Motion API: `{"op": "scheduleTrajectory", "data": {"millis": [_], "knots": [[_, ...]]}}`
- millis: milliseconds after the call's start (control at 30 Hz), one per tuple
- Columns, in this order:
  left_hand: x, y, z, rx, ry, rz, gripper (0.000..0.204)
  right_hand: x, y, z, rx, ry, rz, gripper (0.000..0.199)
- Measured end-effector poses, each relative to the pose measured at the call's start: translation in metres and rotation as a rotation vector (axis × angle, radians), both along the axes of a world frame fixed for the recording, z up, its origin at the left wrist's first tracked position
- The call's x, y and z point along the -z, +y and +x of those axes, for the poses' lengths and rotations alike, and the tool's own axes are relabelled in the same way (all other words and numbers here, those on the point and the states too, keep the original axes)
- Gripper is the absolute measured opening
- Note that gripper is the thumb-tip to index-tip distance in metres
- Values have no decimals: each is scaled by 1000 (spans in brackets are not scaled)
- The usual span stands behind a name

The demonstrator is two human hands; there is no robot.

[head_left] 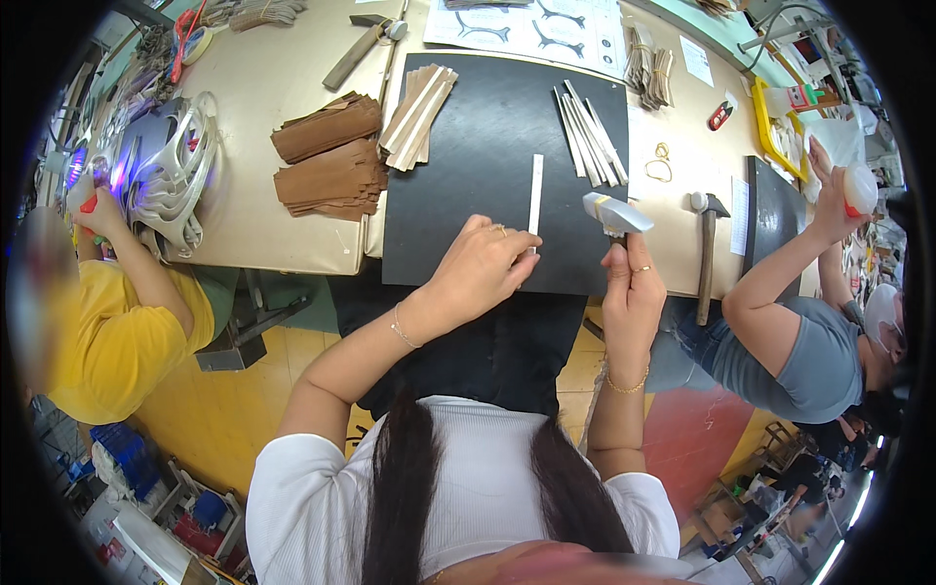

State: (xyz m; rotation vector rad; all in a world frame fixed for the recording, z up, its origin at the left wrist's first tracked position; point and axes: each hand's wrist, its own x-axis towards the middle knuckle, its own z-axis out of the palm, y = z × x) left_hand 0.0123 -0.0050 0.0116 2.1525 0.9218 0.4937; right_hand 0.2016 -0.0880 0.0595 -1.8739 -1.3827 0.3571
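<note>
While the left hand [476, 268], fingers bent, touches the single white strip [536, 190] on the black mat [497, 117] (pinching or pressing: cannot tell), the right hand [632, 300] grips a pale banded tool [617, 212] above the mat's near right corner. Fanned strips [594, 141] lie at mat's far right.

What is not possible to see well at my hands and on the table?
Head view:
Part of the white strip, near its lower end: covered by the left hand.
Held part of the pale object: hidden by the right hand.
Diagram sheet: top cut off by the upper edge; print too small.
</note>
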Motion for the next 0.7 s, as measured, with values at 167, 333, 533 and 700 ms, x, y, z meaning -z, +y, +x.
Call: {"op": "scheduleTrajectory", "data": {"millis": [167, 333, 533, 700], "knots": [[16, 21, 6, 79, 75, 512, 28, 12, -15, 16, 45, 56, -42, 40], [32, 40, 27, 28, 267, 659, 44, 17, -17, 18, 45, 90, -55, 40], [29, 84, 51, -43, 222, 713, 40, 14, -23, 17, 83, 173, -134, 39], [6, 118, 6, -509, 325, 527, 31, 18, -23, 20, 51, 143, -110, 39]]}}
